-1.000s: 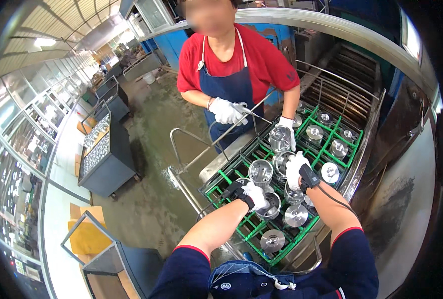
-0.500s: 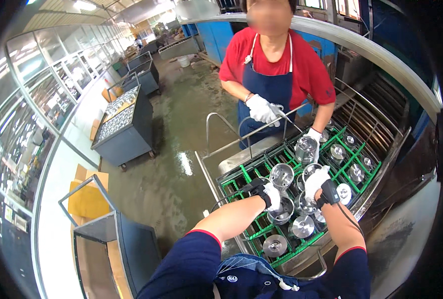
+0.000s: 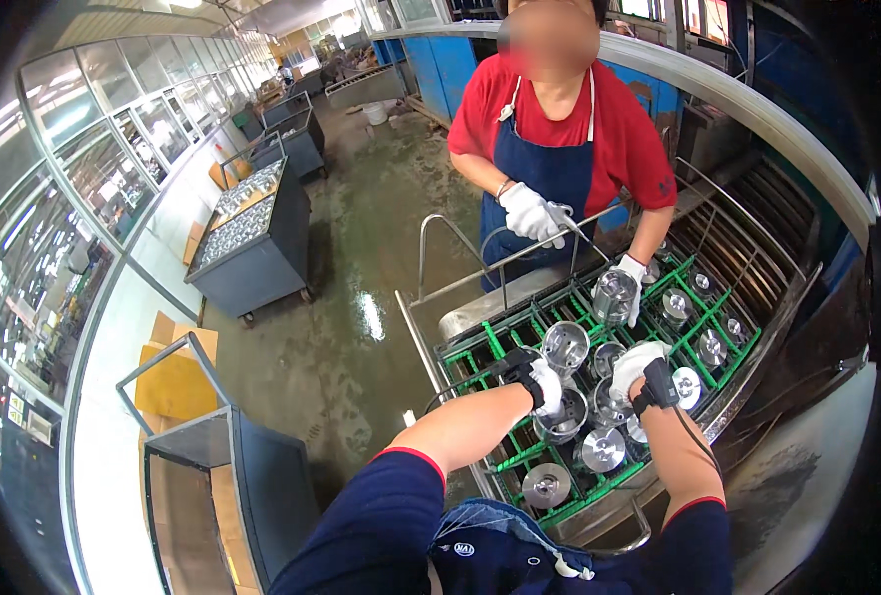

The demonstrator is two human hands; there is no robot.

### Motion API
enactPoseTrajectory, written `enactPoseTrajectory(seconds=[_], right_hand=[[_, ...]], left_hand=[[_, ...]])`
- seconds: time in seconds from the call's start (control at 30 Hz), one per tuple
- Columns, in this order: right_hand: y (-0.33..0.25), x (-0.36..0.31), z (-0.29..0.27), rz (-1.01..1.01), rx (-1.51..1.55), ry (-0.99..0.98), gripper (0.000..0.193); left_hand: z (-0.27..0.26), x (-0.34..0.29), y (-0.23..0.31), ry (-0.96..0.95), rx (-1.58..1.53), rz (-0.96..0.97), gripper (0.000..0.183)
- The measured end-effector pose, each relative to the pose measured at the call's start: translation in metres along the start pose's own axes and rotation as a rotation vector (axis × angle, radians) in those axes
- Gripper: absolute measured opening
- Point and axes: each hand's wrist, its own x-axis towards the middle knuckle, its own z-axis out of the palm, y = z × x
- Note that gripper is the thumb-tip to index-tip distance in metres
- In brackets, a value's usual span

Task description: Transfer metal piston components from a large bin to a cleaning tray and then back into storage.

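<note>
My left hand (image 3: 548,387), in a white glove, is closed at the rim of an open metal cup (image 3: 562,424) in the green rack (image 3: 513,460); its fingertips are partly hidden. Just beyond it another shiny cup (image 3: 565,344) leans with its mouth up. My right hand (image 3: 637,368), also gloved, curls over a metal cup (image 3: 604,407); the grip is partly covered by the hand itself. Nearer to me, several cups stand bottom up, one (image 3: 602,449) between my hands and another (image 3: 547,486) at the near left corner.
Across the rack a person in a blue apron (image 3: 540,169) holds a hose-like nozzle (image 3: 566,218) and, in the other gloved hand, a metal cup (image 3: 614,296). A metal rail (image 3: 550,250) borders the rack. Grey carts (image 3: 252,253) line the left wall, and the floor (image 3: 361,347) is wet.
The view has tilted slightly, shifting the scene a little right. My hands stay at almost the same spots on the rack. The cup beside my right fingers appears slightly lower and farther left.
</note>
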Motion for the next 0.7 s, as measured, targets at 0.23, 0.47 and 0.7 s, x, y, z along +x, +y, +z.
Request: enactPoseTrajectory(seconds=[0.23,0.47,0.7], right_hand=[[0.001,0.005,0.002,-0.074,0.113,-0.15,0.049],[0.017,0.019,0.054,-0.035,0.286,-0.224,0.049],[-0.006,0.027,-0.025,-0.221,0.223,-0.085,0.049]], left_hand=[[0.001,-0.009,0.001,0.0,-0.024,-0.03,0.033],[0.003,0.018,0.019,0.037,-0.179,-0.036,0.04],[0.173,0.15,-0.06,0.52,-1.452,-0.965,0.047]])
